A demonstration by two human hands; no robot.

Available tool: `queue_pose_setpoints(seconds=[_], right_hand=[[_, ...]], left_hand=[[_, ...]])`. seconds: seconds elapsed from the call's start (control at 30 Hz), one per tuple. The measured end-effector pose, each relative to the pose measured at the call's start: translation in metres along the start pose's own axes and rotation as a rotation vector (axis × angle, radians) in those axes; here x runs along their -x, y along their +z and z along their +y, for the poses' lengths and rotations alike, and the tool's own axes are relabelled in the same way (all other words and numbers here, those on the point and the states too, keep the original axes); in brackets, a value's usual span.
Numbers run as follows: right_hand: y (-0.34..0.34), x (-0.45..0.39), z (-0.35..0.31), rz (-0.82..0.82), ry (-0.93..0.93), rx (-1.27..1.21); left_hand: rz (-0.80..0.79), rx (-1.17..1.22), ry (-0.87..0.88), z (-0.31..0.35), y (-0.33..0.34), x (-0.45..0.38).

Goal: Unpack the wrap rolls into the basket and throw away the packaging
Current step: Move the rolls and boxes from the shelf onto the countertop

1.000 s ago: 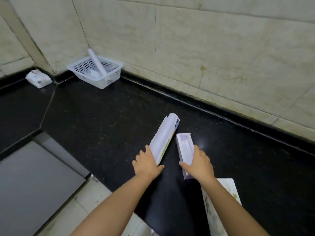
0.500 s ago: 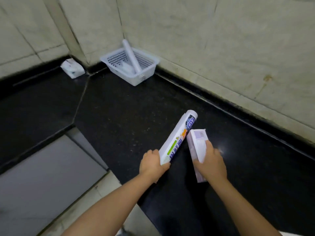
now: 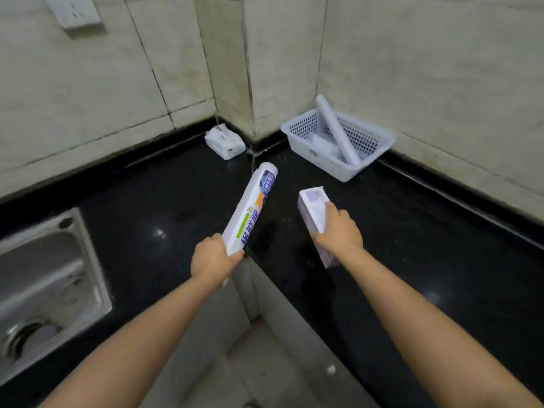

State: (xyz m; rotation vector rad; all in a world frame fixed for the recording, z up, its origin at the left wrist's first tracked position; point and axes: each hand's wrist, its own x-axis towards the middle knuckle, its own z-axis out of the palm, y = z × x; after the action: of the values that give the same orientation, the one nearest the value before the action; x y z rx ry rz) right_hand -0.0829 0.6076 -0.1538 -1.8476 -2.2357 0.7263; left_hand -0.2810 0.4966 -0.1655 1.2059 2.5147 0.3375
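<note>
My left hand [image 3: 213,259] grips the near end of a wrap roll [image 3: 252,205] with a printed label, held above the black counter and pointing away from me. My right hand [image 3: 338,231] holds a pale purple carton [image 3: 312,212] by its middle, its open end facing away. A white perforated basket [image 3: 332,160] stands in the wall corner at the back right. One bare white roll [image 3: 335,129] leans diagonally in the basket, with other white items beneath it.
A white tissue pack [image 3: 225,141] lies in the far corner left of the basket. A steel sink [image 3: 47,287] is set into the black counter [image 3: 412,245] at the left. The counter forms an inner corner around the floor below me. A wall socket [image 3: 73,10] is at top left.
The view has swung left, bringing the sink and the basket nearer. Both hands have lifted the roll and the carton off the counter and carried them toward the basket corner.
</note>
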Motion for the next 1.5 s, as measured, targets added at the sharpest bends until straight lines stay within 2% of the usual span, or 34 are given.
queue_pose_setpoints(seconds=[0.2,0.37,0.6,0.7,0.8,0.9,1.0,1.13,1.2,1.3,1.4,1.5], right_hand=[[0.037,-0.050,-0.055,-0.044,-0.004,0.091],[0.070,-0.100,-0.083,-0.032,-0.008,0.199],[0.095,-0.138,-0.086,-0.078,-0.056,0.337],[0.096,-0.141,-0.082,-0.105,-0.075,0.382],[0.087,-0.140,-0.082,-0.129,-0.096,0.346],[0.068,-0.124,-0.074,-0.068,-0.123,0.326],[0.051,-0.084,-0.052,0.010,-0.038,0.227],[0.026,0.002,0.019,0.063,0.180,0.110],[-0.001,0.080,0.087,0.112,0.415,0.103],[-0.008,0.122,0.129,0.119,0.526,0.078],[-0.036,0.197,0.194,0.184,0.767,0.080],[-0.055,0.270,0.262,0.238,0.922,0.077]], left_hand=[[-0.009,0.037,-0.113,-0.047,-0.026,-0.079],[-0.063,-0.057,-0.138,-0.061,-0.019,-0.135],[-0.096,-0.062,-0.207,-0.070,0.005,-0.165],[-0.101,-0.112,-0.185,-0.069,0.010,-0.163],[-0.042,-0.223,-0.034,-0.061,0.006,-0.160],[-0.040,-0.340,0.199,-0.039,0.003,-0.147],[-0.079,-0.376,0.427,-0.005,0.010,-0.122],[-0.205,-0.439,0.758,0.060,0.039,-0.062],[-0.326,-0.469,0.954,0.114,0.069,-0.001],[-0.390,-0.532,0.965,0.136,0.085,0.021],[-0.439,-0.567,1.146,0.181,0.122,0.081],[-0.470,-0.583,1.285,0.227,0.156,0.147]])
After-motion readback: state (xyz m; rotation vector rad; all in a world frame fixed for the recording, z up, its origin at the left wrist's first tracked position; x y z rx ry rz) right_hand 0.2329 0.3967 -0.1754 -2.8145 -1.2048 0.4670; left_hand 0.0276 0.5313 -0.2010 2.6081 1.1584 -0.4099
